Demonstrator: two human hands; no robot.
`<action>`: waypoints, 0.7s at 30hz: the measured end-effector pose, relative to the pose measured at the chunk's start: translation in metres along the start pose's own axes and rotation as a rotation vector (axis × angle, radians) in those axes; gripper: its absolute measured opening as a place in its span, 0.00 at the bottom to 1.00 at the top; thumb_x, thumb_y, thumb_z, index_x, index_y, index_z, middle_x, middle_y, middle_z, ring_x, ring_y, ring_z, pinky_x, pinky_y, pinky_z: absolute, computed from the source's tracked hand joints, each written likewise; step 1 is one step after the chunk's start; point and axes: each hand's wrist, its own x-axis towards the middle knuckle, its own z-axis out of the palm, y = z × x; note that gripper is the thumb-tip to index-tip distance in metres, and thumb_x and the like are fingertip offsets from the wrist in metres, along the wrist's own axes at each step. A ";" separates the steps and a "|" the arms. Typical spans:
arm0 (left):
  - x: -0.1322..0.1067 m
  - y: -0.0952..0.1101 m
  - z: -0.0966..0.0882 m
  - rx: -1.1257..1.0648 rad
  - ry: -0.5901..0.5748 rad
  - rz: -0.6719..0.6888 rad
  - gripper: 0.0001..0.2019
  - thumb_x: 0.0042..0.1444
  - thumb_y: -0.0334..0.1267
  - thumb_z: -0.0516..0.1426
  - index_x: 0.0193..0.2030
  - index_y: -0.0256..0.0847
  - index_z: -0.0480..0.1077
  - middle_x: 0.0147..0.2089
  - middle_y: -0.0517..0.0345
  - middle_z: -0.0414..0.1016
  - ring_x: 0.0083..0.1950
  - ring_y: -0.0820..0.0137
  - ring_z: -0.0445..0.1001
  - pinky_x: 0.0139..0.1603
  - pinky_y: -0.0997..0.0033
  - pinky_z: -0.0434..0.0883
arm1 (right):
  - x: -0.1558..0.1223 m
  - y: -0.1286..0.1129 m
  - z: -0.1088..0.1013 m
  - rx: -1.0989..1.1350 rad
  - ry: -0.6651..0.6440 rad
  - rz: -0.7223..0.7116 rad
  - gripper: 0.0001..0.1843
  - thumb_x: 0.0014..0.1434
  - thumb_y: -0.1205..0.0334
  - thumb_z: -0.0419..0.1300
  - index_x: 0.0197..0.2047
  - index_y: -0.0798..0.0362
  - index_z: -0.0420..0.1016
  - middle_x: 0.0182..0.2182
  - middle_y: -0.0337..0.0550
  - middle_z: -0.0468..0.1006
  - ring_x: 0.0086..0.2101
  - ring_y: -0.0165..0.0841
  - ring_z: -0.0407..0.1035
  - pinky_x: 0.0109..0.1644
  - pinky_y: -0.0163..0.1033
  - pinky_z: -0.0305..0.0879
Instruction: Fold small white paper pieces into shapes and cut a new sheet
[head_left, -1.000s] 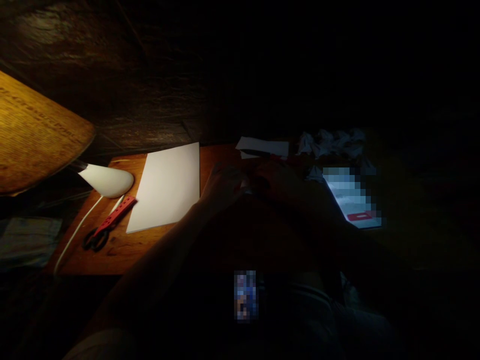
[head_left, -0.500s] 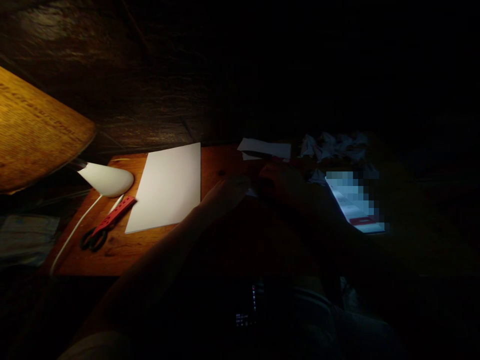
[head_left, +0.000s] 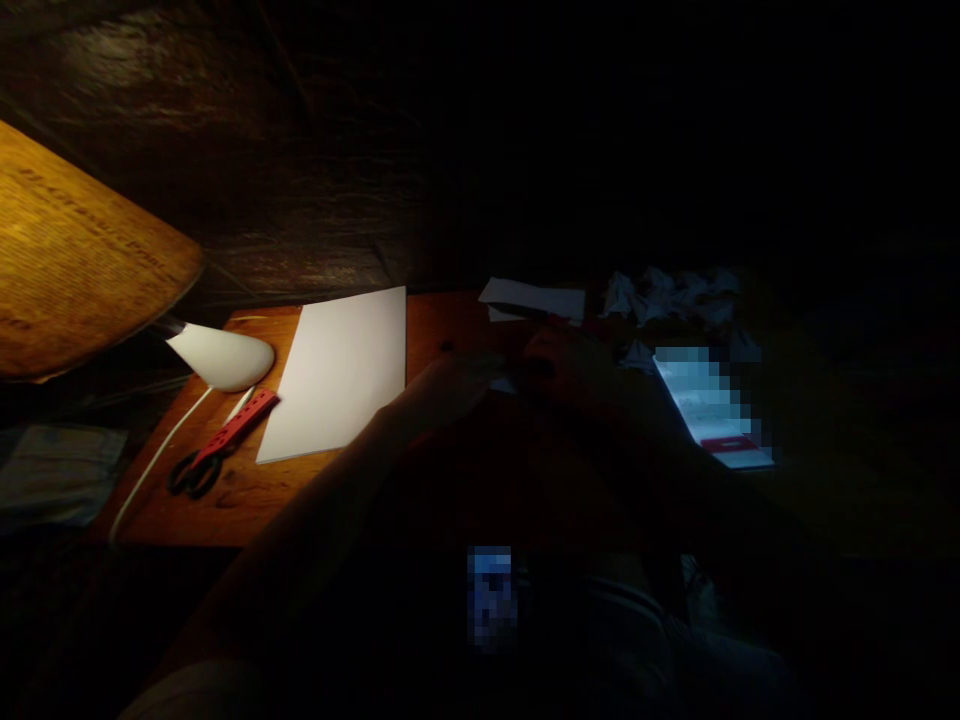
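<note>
In the dim middle of the table, my left hand point(head_left: 461, 378) and my right hand point(head_left: 566, 360) are close together. A small white piece of paper point(head_left: 502, 384) shows between them. The fingers of both hands look closed at it, though darkness hides most of their detail. Just behind the hands lie white paper slips point(head_left: 536, 291), with a dark slender tool point(head_left: 517, 309) across them whose kind I cannot make out. Several small folded paper shapes point(head_left: 637, 355) stand beyond my right hand.
A stack of white sheets point(head_left: 341, 375) lies left on the wooden table point(head_left: 247, 518). Beside it are scissors with black handles and a red cover point(head_left: 236, 425), and a lamp with a white base point(head_left: 225, 357). To the right glows a screen point(head_left: 694, 405).
The view has shifted slightly, so the table's things sit a little further right. Both hands stay together around the small paper, with little visible motion.
</note>
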 end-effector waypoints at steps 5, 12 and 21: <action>-0.001 0.006 -0.004 -0.018 -0.018 0.002 0.21 0.72 0.27 0.52 0.65 0.38 0.81 0.66 0.43 0.85 0.68 0.59 0.84 0.71 0.52 0.81 | 0.000 -0.003 -0.002 0.008 -0.009 0.023 0.09 0.69 0.64 0.65 0.47 0.52 0.87 0.50 0.51 0.88 0.50 0.46 0.78 0.53 0.49 0.69; 0.001 0.007 -0.007 -0.021 0.005 0.031 0.17 0.73 0.30 0.54 0.62 0.39 0.79 0.61 0.44 0.86 0.64 0.57 0.84 0.67 0.51 0.81 | 0.001 -0.011 -0.004 0.028 -0.009 0.086 0.08 0.64 0.67 0.65 0.46 0.53 0.84 0.49 0.53 0.87 0.49 0.46 0.78 0.50 0.47 0.67; -0.001 0.006 -0.010 -0.026 0.008 0.061 0.19 0.72 0.29 0.54 0.61 0.44 0.81 0.62 0.50 0.87 0.65 0.60 0.85 0.68 0.54 0.81 | 0.002 -0.012 -0.004 0.075 0.013 0.070 0.07 0.64 0.69 0.65 0.43 0.52 0.84 0.47 0.52 0.87 0.48 0.45 0.78 0.51 0.45 0.66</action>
